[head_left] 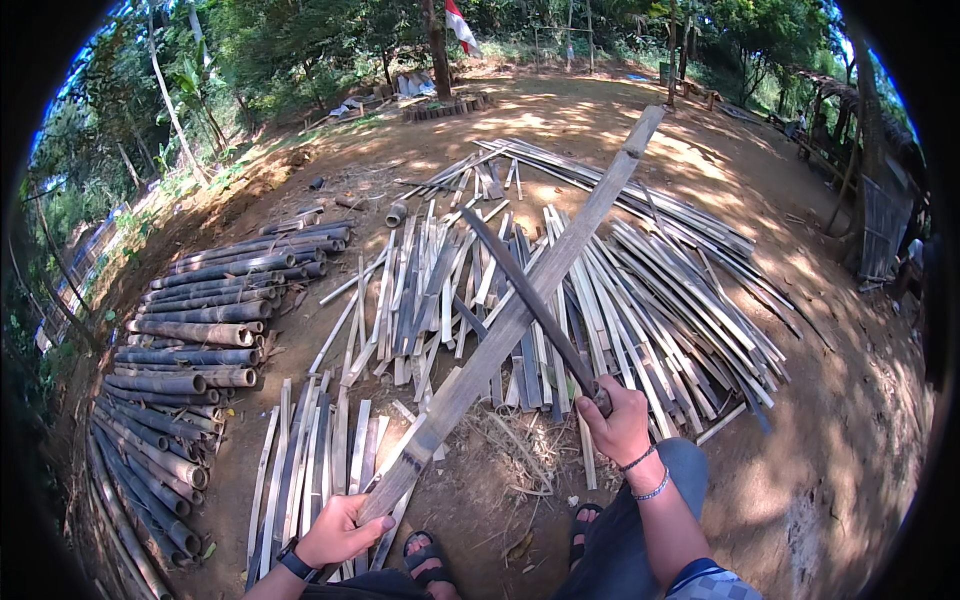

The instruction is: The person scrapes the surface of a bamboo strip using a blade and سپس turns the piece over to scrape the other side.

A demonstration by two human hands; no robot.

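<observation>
Low in the view, my left hand [340,532] is closed round the near end of a long split bamboo slat [565,250]. The slat slants up and away to the right, its far end raised over the ground. My right hand [615,425] grips the handle of a machete [525,290], whose dark blade points up to the left and crosses over the slat. Whether the blade touches the slat I cannot tell. Beneath both lies a broad spread of split bamboo strips [640,310], pale and dark, fanned over the soil.
Whole bamboo poles [200,330] are stacked at the left. More strips [300,470] lie near my left hand. My sandalled feet [428,560] stand on brown dirt with shavings [520,440]. Farther off are a tree trunk [437,50], a red and white flag [460,28] and a shelter [840,110].
</observation>
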